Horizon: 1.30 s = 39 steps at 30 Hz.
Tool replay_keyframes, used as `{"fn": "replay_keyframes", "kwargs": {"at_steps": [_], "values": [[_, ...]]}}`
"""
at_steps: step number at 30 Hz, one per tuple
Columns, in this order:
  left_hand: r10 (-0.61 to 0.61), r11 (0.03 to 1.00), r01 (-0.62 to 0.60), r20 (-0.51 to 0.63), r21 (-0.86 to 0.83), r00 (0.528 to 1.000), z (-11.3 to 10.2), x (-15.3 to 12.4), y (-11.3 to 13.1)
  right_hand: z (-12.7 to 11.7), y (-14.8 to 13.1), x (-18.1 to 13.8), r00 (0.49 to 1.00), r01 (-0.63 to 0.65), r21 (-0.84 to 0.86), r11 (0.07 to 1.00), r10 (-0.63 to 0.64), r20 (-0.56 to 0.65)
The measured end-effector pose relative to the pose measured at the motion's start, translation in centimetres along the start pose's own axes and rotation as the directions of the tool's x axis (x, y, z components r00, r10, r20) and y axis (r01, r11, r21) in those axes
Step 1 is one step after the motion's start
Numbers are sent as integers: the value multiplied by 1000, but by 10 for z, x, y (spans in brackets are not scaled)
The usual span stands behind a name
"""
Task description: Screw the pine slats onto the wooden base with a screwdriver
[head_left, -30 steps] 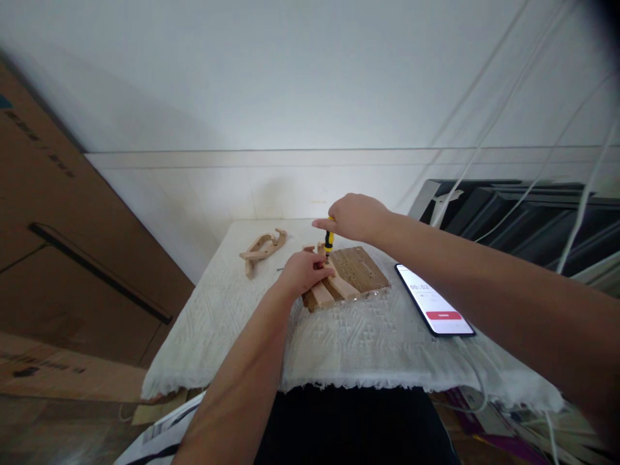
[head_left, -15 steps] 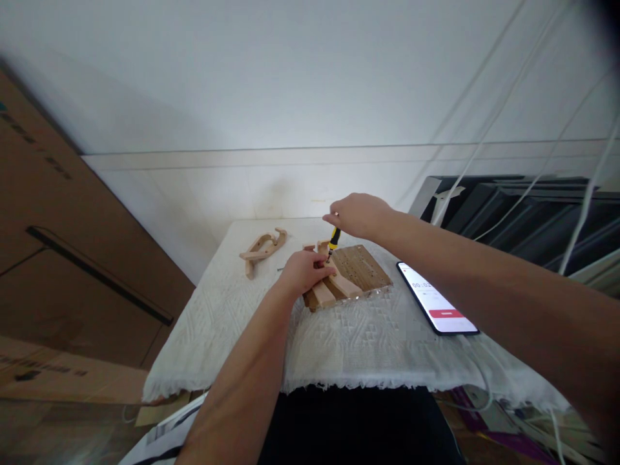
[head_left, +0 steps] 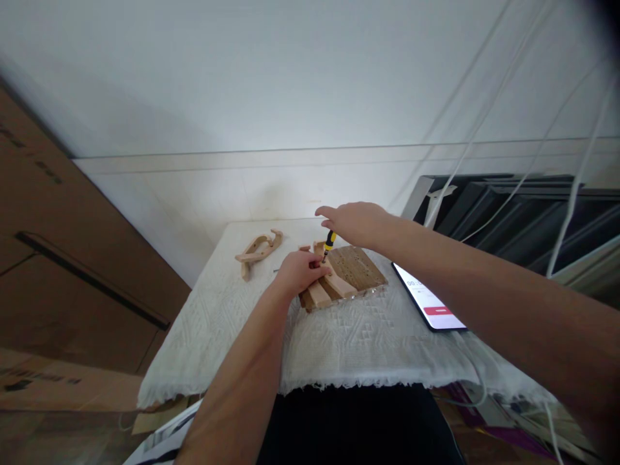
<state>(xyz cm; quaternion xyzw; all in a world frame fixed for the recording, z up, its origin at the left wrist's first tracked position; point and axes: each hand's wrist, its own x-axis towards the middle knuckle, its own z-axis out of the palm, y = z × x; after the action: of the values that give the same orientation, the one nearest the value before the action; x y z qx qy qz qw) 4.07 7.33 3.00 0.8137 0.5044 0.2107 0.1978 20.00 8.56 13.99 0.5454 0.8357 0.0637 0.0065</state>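
A yellow-and-black screwdriver (head_left: 330,241) stands nearly upright, tip down on a pale curved wooden piece (head_left: 341,284). My right hand (head_left: 356,218) is over its handle, with the handle's top hidden under the fingers and a finger stretched out to the left. My left hand (head_left: 299,271) presses on the wooden piece, fingertips close to the screwdriver's tip; whether they also pinch a screw is too small to tell. A second pale wooden piece (head_left: 320,295) lies alongside. Both rest on a brown wooden board (head_left: 361,268) marked with many small holes.
Joined pale wooden pieces (head_left: 260,252) lie at the back left of the white cloth (head_left: 213,323). A phone (head_left: 436,310) lies to the right, partly under my right forearm. A large cardboard box (head_left: 72,271) stands left; dark panels (head_left: 508,206) and white cables (head_left: 571,206) are at right.
My right hand has shifted its grip at the screwdriver's top, fingers now reaching further left. The left hand stays on the wood. The whole view has shifted slightly.
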Motion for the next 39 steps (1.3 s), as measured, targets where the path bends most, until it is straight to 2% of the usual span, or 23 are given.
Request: {"fn": "replay_keyframes", "kwargs": {"at_steps": [2,4,7,10,13,16,18,20,22,23,25,28,30,31,33,35,36,39], "values": [[17,1000,-17,0,-2,1000,0,0,-1,3,4,1,992,121,134,983,-123,5],[27,1000,-27,-2,8,1000,0,0,0,3,7,2,985,159,180,971,-169,44],[16,1000,-16,-2,19,1000,-1,-1,1,-2,4,4,994,74,27,997,-76,74],[-4,1000,4,-10,9,1000,-1,-1,1,-4,-7,7,997,-75,-33,997,74,-27],[13,1000,-13,-12,2,1000,0,-1,-1,0,-11,9,999,-17,33,999,18,-35],[23,1000,-23,-15,4,1000,0,-1,-2,2,-2,11,996,84,101,991,-84,-11],[13,1000,-13,-20,3,1000,1,-1,-1,1,4,11,993,120,88,989,-121,14],[2,1000,-2,-25,3,1000,1,-2,-1,-2,7,13,993,66,-6,998,-65,99],[-5,1000,5,-27,-1,1000,1,-2,-1,-4,5,14,997,-65,-68,996,68,34],[-9,1000,9,-25,-4,1000,1,-2,-1,-4,3,15,997,-74,-69,995,75,7],[-10,1000,10,-21,-3,1000,1,-2,-1,-4,0,15,1000,-7,-21,1000,7,-14],[0,1000,0,-22,20,1000,0,-1,-1,-4,2,11,988,140,96,985,-145,44],[-1,1000,1,-12,27,1000,0,-1,0,-5,4,8,974,187,123,975,-201,107],[-4,1000,4,-8,27,1000,-1,-1,0,-6,3,7,970,187,104,977,-200,136],[-2,1000,3,-7,24,1000,0,-1,0,-8,0,5,980,108,0,994,-106,169],[-3,1000,3,-9,14,1000,0,-1,-1,-9,-5,6,996,-36,-45,998,40,84],[-6,1000,6,-11,13,1000,0,-1,-1,-8,-7,6,997,-56,-23,998,57,47],[-1,1000,1,-12,16,1000,0,0,-2,-2,-7,7,999,45,177,983,-49,22]]}}
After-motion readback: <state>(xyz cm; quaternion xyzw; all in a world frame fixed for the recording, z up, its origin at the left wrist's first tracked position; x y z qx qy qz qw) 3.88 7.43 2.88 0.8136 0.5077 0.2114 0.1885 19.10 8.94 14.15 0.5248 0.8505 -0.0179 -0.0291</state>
